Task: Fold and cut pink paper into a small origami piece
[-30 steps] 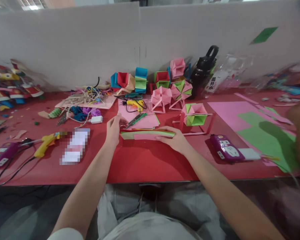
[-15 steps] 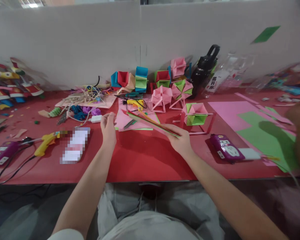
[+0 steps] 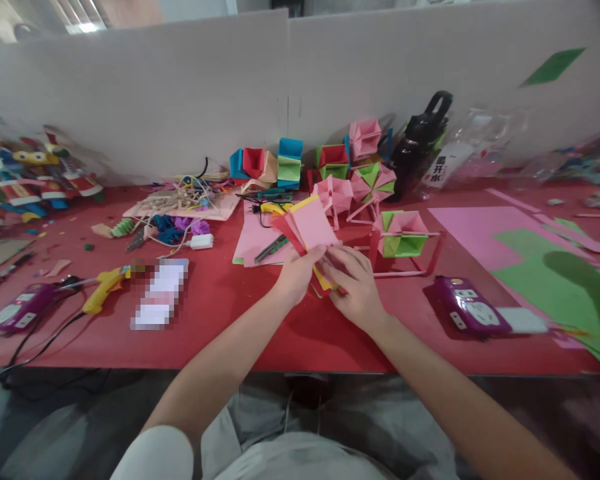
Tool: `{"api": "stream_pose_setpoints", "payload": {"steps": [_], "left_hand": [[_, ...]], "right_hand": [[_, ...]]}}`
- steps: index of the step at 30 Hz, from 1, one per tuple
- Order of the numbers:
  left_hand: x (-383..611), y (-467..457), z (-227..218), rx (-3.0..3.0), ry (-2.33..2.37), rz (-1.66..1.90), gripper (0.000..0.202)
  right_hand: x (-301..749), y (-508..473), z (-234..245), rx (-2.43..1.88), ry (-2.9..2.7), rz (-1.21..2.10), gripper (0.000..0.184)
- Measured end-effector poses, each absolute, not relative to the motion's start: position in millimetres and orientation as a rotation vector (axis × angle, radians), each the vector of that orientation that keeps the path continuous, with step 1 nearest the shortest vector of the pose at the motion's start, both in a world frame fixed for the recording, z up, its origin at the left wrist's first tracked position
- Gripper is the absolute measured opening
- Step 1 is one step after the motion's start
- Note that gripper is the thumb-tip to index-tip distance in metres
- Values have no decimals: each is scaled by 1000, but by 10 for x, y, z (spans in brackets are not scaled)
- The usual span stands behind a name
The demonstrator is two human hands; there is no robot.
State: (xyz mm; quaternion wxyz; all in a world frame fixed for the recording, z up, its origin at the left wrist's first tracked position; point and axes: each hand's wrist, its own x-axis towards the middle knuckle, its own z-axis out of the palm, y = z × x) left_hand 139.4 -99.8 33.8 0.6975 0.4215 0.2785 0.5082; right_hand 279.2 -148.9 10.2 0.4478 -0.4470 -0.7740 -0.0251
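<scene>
A fanned stack of coloured paper (image 3: pixel 314 225), with pink on top and red, yellow and green showing at the edges, is held above the table by both hands. My left hand (image 3: pixel 300 275) pinches its lower left side. On the right side, my right hand (image 3: pixel 356 283) closes its fingers round the sheets. Behind the stack lie pink sheets (image 3: pixel 250 230) with a green-handled craft knife (image 3: pixel 271 247) on them. A yellow glue gun (image 3: pixel 275 209) sits partly hidden there. To the right of my hands stands a pink and green folded-paper wheel (image 3: pixel 404 233) on a red paper frame.
Several folded-paper pieces (image 3: pixel 290 163) line the back board. A phone (image 3: pixel 161 293), another yellow glue gun (image 3: pixel 103 288) and a purple power box (image 3: pixel 23 307) lie left. A second purple box (image 3: pixel 470 307), a black bottle (image 3: pixel 420 147) and green paper (image 3: pixel 550 267) are right.
My left hand has moved right from beside the white plug and taken hold of the paper stack. The stack has turned and fanned out, showing its pink face.
</scene>
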Motion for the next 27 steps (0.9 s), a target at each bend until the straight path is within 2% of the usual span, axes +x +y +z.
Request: {"api": "stream_pose_setpoints", "payload": {"steps": [3, 5, 7, 10, 14, 23, 27], "left_hand": [[1295, -829, 337, 965, 651, 1161, 35], [1151, -762, 332, 1060, 655, 1205, 38], [1031, -748, 323, 1131, 660, 1240, 44], [981, -812, 315, 1145, 648, 1184, 51], [1038, -931, 372, 1114, 542, 978, 50], [861, -815, 549, 947, 342, 883, 49], [850, -883, 557, 962, 251, 779, 57]], "right_hand": [[2750, -1505, 113, -1125, -1971, 42, 58], [2734, -1511, 131, -1109, -1860, 228, 72], [2725, -1497, 142, -1106, -1664, 490, 79], [2715, -1463, 151, -1093, -1482, 821, 68], [2712, -1467, 183, -1203, -1521, 927, 37], [2682, -1512, 221, -1156, -1562, 1410, 37], [2679, -1497, 162, -1213, -1676, 1162, 36]]}}
